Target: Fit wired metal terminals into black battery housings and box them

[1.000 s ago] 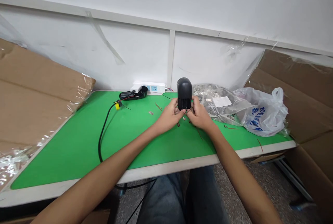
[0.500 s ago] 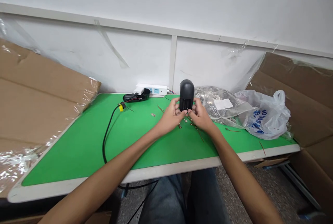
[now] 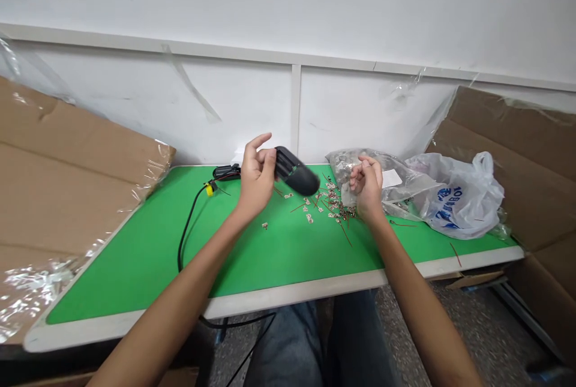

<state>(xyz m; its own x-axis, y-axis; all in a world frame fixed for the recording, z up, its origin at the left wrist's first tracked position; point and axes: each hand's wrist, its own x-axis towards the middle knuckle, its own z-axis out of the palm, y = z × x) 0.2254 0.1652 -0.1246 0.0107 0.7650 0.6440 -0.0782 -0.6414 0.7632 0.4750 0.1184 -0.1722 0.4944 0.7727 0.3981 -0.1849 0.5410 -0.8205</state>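
Observation:
A black rounded plastic case (image 3: 299, 177) is tilted in the air, its open compartment facing up. My left hand (image 3: 258, 174) grips its left end between thumb and fingers. To the right, my right hand (image 3: 368, 186) is raised in front of a clear plastic bag, fingers curled; whether anything small is in them is hidden. Between and below the hands, small metal contacts (image 3: 309, 218) and thin red wires lie scattered on the green table mat (image 3: 279, 261).
A clear bag of parts (image 3: 393, 189) and a white plastic bag (image 3: 468, 201) sit at the right. Another black case (image 3: 225, 172) with a black cable (image 3: 183, 225) lies at the back left. Cardboard sheets (image 3: 67, 153) flank the table.
My hands have moved apart. The case has gone from upright in both hands to tilted in my left hand alone, and my right hand has let go. More scattered parts now show.

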